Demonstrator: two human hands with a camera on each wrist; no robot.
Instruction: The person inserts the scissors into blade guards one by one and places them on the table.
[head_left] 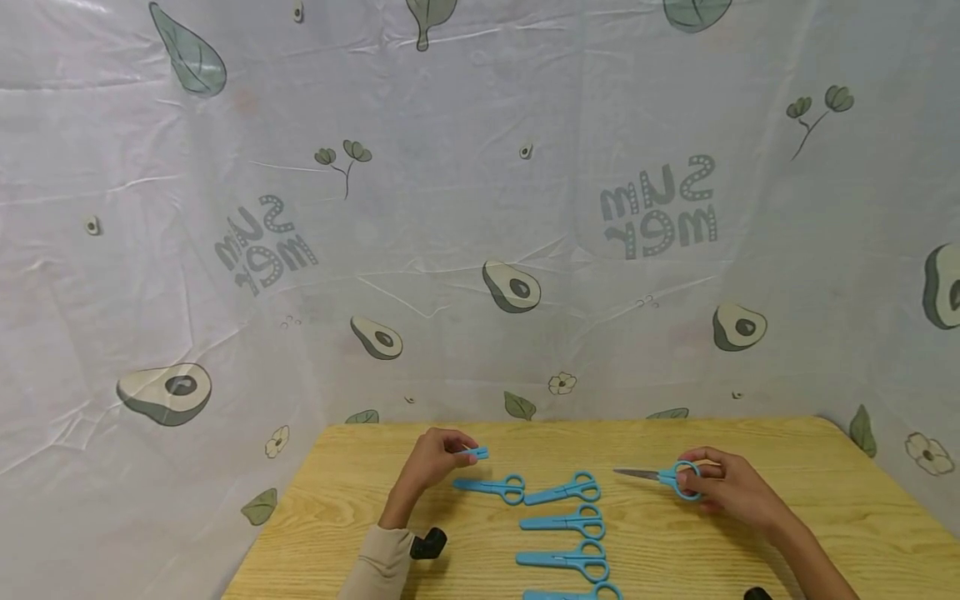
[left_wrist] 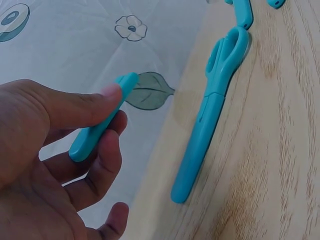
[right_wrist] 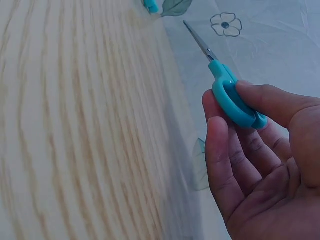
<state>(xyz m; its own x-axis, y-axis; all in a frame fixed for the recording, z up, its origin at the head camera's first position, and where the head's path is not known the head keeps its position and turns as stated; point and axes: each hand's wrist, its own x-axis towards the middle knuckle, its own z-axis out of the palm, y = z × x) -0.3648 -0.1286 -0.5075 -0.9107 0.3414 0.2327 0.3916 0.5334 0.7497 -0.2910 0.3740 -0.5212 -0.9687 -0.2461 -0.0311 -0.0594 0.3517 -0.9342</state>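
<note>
Between thumb and fingers, my left hand (head_left: 438,457) pinches a blue scissors cover (left_wrist: 102,122) above the left part of the table. My right hand (head_left: 723,482) holds a pair of scissors (head_left: 675,478) by its blue handles, its bare metal blades (right_wrist: 197,39) pointing left toward the table's middle. The blades look closed together. Just below the left hand lies a covered pair of blue scissors (left_wrist: 205,120), handles to the right. Beside it, a column of several more covered blue scissors (head_left: 562,522) runs down toward the near edge.
The wooden table (head_left: 660,550) has its far edge against a pale plastic sheet (head_left: 450,358) printed with avocados, leaves and flowers. A black strap piece (head_left: 429,544) sits at the left wrist. The lowest scissors (head_left: 573,593) are cut off by the frame.
</note>
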